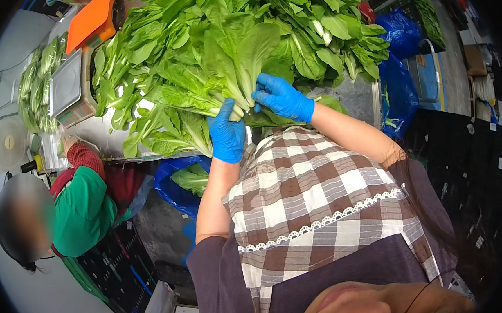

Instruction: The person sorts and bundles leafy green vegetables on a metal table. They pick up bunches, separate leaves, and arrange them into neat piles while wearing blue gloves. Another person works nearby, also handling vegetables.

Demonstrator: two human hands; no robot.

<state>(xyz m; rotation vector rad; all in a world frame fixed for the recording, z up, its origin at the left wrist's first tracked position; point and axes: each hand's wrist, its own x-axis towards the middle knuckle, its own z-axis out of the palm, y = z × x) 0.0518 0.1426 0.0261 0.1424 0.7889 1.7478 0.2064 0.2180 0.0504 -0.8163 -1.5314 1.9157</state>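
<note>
Blue gloves cover both of my hands over the front of a metal table. My left hand [227,136] grips the pale base of a bunch of leafy greens [189,91], its leaves fanning away to the left. At the stem end of a broad upright leaf [257,53], the fingers of my right hand [284,99] are closed, just right of my left thumb. Behind both hands a large heap of loose greens [301,4] covers much of the tabletop. More greens [179,131] lie by my left wrist, their stems toward me.
A weighing scale [68,84] and an orange tray [88,21] stand at left, beside bagged greens [43,84]. A co-worker in a green top [84,207] is at the table's left. Blue bags hang below left [165,184] and right [399,98]. Black crates [115,270] stand behind.
</note>
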